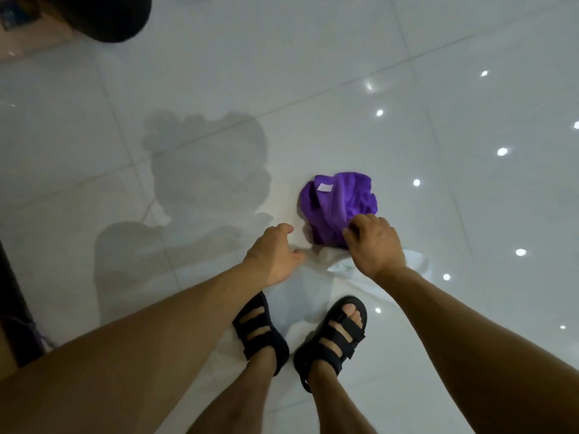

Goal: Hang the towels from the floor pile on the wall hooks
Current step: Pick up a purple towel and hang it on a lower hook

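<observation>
A crumpled purple towel [340,203] with a small white label lies on the glossy white floor, on top of a white towel [336,261] that spreads under it toward my feet. My right hand [374,244] reaches down onto the near edge of the purple towel, fingers curled and pinching its fabric. My left hand [275,253] hovers just left of the pile, fingers apart and slightly bent, holding nothing. No wall hooks are in view.
My two feet in black strap sandals [329,336] stand just behind the pile. A dark cap brim [103,14] fills the top left corner. A dark edge [12,308] runs along the left border. White floor tiles [313,73] surround the pile.
</observation>
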A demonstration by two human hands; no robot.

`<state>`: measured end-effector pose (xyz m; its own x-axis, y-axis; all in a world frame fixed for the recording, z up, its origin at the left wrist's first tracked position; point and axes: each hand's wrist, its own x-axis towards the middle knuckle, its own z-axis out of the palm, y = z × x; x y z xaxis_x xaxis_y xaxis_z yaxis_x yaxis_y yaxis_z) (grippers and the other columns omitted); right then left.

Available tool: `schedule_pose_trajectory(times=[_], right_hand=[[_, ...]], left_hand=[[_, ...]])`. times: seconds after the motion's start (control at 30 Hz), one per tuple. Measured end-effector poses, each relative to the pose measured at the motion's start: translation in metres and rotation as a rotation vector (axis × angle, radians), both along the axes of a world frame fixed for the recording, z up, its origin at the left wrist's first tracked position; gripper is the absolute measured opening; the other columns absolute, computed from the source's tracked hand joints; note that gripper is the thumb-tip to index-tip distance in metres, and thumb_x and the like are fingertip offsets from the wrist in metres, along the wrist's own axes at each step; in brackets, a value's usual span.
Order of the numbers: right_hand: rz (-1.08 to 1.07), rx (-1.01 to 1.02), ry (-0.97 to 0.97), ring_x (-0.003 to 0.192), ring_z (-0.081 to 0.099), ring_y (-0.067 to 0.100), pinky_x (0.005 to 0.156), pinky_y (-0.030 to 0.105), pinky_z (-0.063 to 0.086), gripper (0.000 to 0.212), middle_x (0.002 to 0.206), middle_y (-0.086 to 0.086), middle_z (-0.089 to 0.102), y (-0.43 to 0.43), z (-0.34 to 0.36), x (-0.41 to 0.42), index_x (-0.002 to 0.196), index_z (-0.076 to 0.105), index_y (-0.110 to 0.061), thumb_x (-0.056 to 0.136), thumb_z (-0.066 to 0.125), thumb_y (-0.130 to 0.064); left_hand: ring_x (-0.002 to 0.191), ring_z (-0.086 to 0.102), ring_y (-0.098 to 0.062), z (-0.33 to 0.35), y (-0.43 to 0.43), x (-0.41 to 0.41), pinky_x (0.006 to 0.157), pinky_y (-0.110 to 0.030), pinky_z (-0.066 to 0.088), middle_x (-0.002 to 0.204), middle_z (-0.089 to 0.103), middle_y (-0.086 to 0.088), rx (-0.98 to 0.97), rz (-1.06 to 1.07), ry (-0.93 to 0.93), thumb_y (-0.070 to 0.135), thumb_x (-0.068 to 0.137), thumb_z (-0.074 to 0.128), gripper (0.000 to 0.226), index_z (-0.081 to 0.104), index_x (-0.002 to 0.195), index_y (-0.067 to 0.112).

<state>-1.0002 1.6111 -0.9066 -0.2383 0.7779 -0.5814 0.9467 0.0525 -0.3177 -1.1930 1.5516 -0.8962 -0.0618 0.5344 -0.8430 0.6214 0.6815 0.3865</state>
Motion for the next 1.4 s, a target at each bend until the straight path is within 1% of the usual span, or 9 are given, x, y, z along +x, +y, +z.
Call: schedule_pose_trajectory(times=[0.17,0.27,0.37,0.47,0.63,0.77,1.03,1.2,1.4], right_hand=[[-0.523,-0.272,0.544,0.055,0.056,0.041,0.054,0.056,0.05,0.023,0.071,0.018,0.061,0.023,0.16,-0.016,0.089,0.055,-0.014,0.099,0.045,-0.032],[-0.524,-0.43,0.715,0.056,0.053,0.043,0.052,0.069,0.044,0.032,0.072,0.018,0.066,0.041,0.264,-0.029,0.086,0.063,-0.015,0.097,0.049,-0.042],[-0.339,-0.474,0.683,0.067,0.062,0.052,0.051,0.061,0.05,0.047,0.084,0.025,0.069,0.059,0.364,-0.043,0.082,0.068,-0.023,0.074,0.066,-0.069],[-0.117,-0.402,0.532,0.078,0.071,0.022,0.07,0.042,0.06,0.051,0.087,0.002,0.072,0.078,0.444,-0.053,0.094,0.065,-0.027,0.057,0.086,-0.055],[0.04,-0.161,0.37,0.074,0.065,0.013,0.066,0.025,0.053,0.023,0.079,-0.008,0.069,0.1,0.542,-0.08,0.083,0.067,-0.031,0.075,0.076,-0.051],[-0.012,-0.184,0.509,0.069,0.07,0.015,0.061,0.026,0.055,0.047,0.08,-0.003,0.075,0.103,0.622,-0.107,0.082,0.073,-0.034,0.067,0.064,-0.077],[-0.111,-0.045,0.755,0.089,0.071,0.025,0.081,0.036,0.056,0.033,0.094,0.006,0.076,0.105,0.704,-0.168,0.094,0.075,-0.016,0.092,0.06,-0.045],[-0.236,-0.307,0.901,0.099,0.07,0.027,0.092,0.04,0.052,0.054,0.106,0.009,0.074,0.11,0.725,-0.202,0.11,0.071,-0.015,0.091,0.05,-0.061],[-0.468,-0.595,1.085,0.081,0.063,0.029,0.076,0.037,0.052,0.03,0.091,0.016,0.067,0.121,0.734,-0.241,0.101,0.064,-0.003,0.1,0.039,-0.02]], left_hand=[[0.131,0.041,-0.017,0.129,0.032,-0.005,0.104,-0.035,0.041,0.149,0.033,0.003,0.212,-0.019,-0.125,0.04,0.075,0.073,0.095,0.012,0.148,0.044],[0.13,0.04,-0.011,0.221,0.055,-0.009,0.103,-0.032,0.04,0.146,0.031,0.009,0.374,-0.165,-0.18,0.044,0.069,0.074,0.094,0.018,0.144,0.049],[0.116,0.048,-0.01,0.317,0.078,-0.024,0.098,-0.035,0.045,0.129,0.044,0.015,0.478,-0.277,-0.146,0.051,0.068,0.066,0.056,0.054,0.12,0.034],[0.085,0.06,-0.017,0.406,0.096,-0.056,0.076,-0.044,0.054,0.09,0.061,0.004,0.46,-0.351,-0.098,0.044,0.073,0.067,0.028,0.06,0.088,0.021],[0.072,0.06,-0.016,0.542,0.117,-0.115,0.061,-0.03,0.049,0.08,0.062,0.003,0.443,-0.407,-0.031,0.028,0.077,0.07,0.016,0.055,0.083,0.024],[0.074,0.057,-0.014,0.633,0.119,-0.156,0.069,-0.031,0.045,0.081,0.063,0.001,0.475,-0.284,-0.094,0.023,0.083,0.063,0.009,0.063,0.087,0.016],[0.077,0.058,-0.022,0.735,0.112,-0.197,0.066,-0.026,0.046,0.078,0.063,-0.001,0.695,-0.328,0.178,0.019,0.085,0.051,0.011,0.059,0.078,0.015],[0.13,0.043,-0.028,0.757,0.116,-0.223,0.111,-0.039,0.032,0.142,0.046,-0.011,0.905,-0.339,0.538,0.025,0.094,0.037,0.051,0.037,0.144,0.02],[0.084,0.057,-0.02,0.794,0.122,-0.233,0.068,-0.029,0.039,0.083,0.057,0.003,1.071,0.034,0.384,0.015,0.093,0.042,0.018,0.06,0.092,0.016]])
